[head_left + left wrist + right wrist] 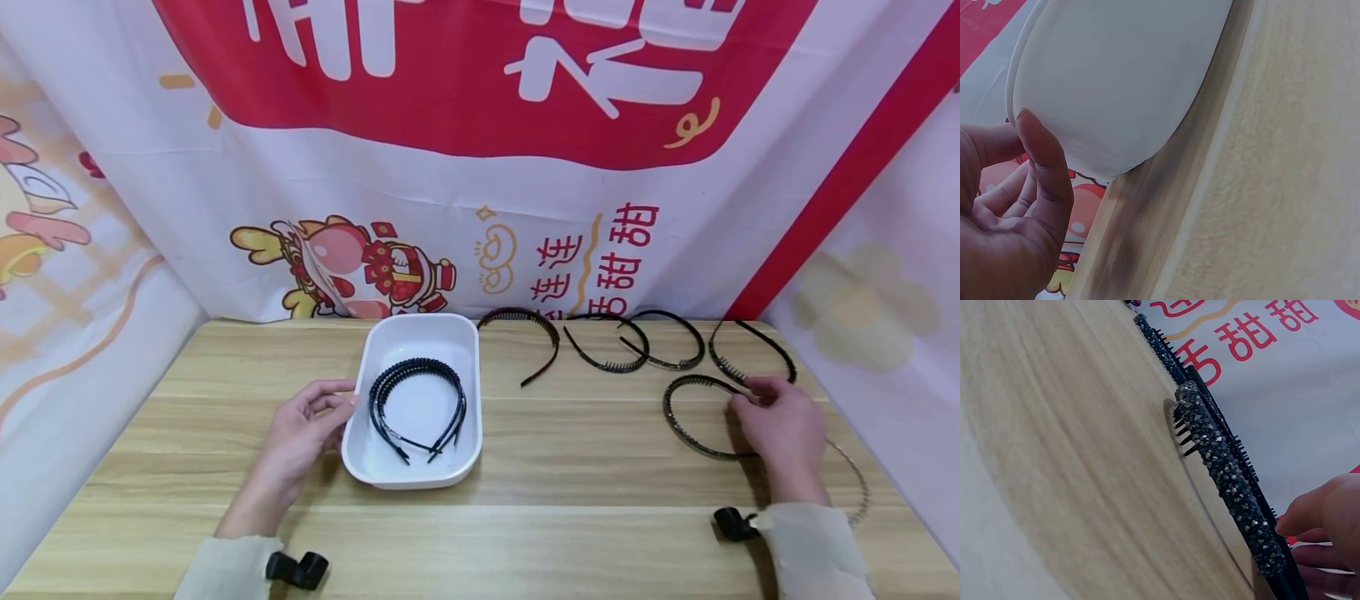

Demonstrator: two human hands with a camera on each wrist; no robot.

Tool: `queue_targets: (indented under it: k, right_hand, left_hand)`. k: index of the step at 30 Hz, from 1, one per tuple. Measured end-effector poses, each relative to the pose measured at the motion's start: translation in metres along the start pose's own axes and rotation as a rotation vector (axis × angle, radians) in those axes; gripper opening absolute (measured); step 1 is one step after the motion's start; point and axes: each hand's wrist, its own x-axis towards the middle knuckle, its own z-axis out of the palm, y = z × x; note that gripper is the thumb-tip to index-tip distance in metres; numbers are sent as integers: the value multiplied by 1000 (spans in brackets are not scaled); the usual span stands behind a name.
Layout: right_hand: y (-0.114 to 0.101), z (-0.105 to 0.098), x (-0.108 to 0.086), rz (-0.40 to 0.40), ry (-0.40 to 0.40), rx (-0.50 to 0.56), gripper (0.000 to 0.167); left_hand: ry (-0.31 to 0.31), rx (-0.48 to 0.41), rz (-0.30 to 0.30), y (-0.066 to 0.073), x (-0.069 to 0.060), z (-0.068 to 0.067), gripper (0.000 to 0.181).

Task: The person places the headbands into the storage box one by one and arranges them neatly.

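Observation:
A white tray (351, 467) stands left of centre on the table, with several black headbands (416, 364) lying inside it. My left hand (303, 425) pinches the tray's left rim between thumb and fingers; in the left wrist view the thumb lies against the outer wall. Over at the right, my right hand (783, 425) pinches one end of a dark, glittery headband (678, 427). The right wrist view brings the band (1225, 469) close, showing its stones and comb teeth, while the fingertips are partly hidden behind it.
Along the table's back edge lie a brown-black headband (551, 333), two overlapping black headbands (637, 367) (693, 354) and another black headband (780, 350) at the far right. A pale, thin band (861, 475) lies beside the right wrist. A printed cloth (420, 183) hangs behind the table.

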Motion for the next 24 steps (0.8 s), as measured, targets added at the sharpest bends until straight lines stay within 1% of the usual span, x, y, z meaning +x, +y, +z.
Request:
queue_targets:
  k: [6, 9, 14, 18, 24]
  right_hand:
    - [-1, 0, -1, -15, -2, -1, 43]
    - [-1, 0, -2, -54, -11, -23, 42]
    - [-1, 0, -2, -122, -46, -60, 35]
    - [-1, 1, -3, -150, -62, -61, 33]
    - [-4, 2, -2, -138, -93, -57, 40]
  left_hand:
    - [-1, 4, -6, -1, 0, 0, 49]
    - [1, 3, -7, 0, 0, 1, 48]
    - [2, -2, 7, 1, -1, 1, 48]
    - [-1, -10, 13, 1, -1, 1, 48]
    - [3, -8, 15, 0, -1, 1, 47]
